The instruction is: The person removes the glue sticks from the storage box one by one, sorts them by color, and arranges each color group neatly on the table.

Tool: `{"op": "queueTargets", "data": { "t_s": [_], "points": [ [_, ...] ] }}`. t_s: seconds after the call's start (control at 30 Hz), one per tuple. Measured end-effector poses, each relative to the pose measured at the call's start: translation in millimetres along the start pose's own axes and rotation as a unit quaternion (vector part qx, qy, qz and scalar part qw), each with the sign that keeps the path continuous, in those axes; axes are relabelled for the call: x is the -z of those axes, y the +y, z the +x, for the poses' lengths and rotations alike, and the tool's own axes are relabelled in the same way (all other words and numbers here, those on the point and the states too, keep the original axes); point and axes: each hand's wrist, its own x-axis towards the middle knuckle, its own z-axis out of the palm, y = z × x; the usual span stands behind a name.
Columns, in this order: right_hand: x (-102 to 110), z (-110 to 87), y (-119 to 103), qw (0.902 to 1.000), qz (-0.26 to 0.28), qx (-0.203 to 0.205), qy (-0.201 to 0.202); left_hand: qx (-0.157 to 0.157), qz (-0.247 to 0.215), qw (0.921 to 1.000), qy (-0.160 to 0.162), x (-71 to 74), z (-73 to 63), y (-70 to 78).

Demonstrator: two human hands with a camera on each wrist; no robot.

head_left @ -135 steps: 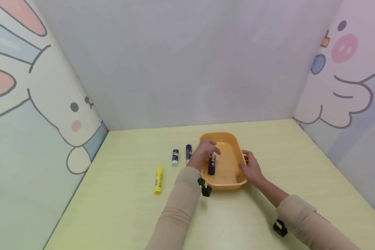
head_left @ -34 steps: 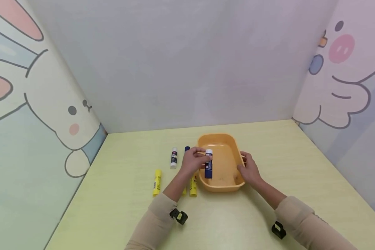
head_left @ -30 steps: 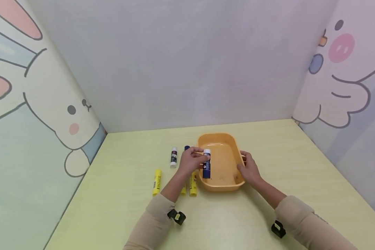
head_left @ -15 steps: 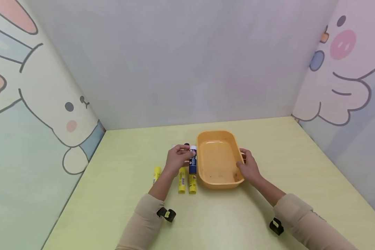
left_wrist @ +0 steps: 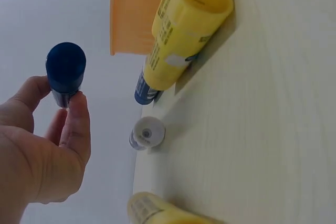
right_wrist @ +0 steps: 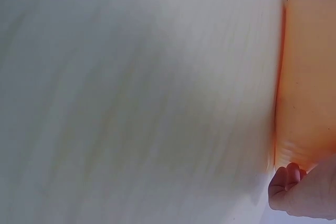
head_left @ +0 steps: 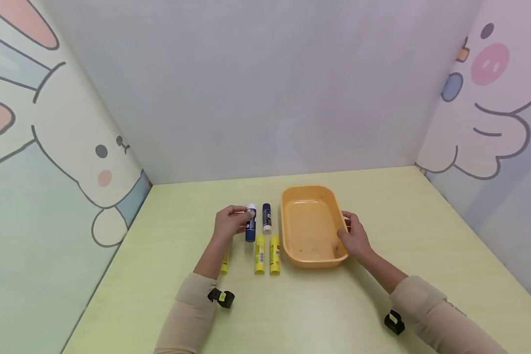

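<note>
My left hand [head_left: 228,224] pinches a navy glue stick with a white end [head_left: 250,230] between thumb and fingers, holding it upright above the table. In the left wrist view its dark blue base [left_wrist: 65,69] faces the camera. Just right of it another navy glue stick [head_left: 267,219] lies on the table. A white-ended glue stick [left_wrist: 148,132] shows in the left wrist view; the hand hides it from the head view. My right hand [head_left: 356,240] grips the right rim of the orange plastic tray [head_left: 317,264], thumb over the inside. Nothing lies in the tray.
Two yellow glue sticks [head_left: 259,255] lie side by side left of the tray. A third yellow glue stick [head_left: 225,260] is partly behind the left forearm. The pale table [head_left: 318,314] meets a grey back wall [head_left: 265,98] and side walls with cartoon animals.
Earlier the navy glue stick lay in the tray. My left hand has lifted it out and carried it left, past the tray's rim and over the table. My right hand keeps its grip on the rim.
</note>
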Motion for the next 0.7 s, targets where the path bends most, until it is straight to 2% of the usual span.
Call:
{"op": "queueTargets", "data": {
  "t_s": [0.4,0.7],
  "points": [
    [-1,-2.1,-2,1.0,0.004,-0.007,-0.002,0.016,0.012,0.9992,0.036,27.3,19.1,-6.9],
    [-1,-0.9,-1,1.0,0.003,-0.005,0.001,0.024,0.041,0.9975,0.053,44.8,43.5,-15.2]
  ]
}}
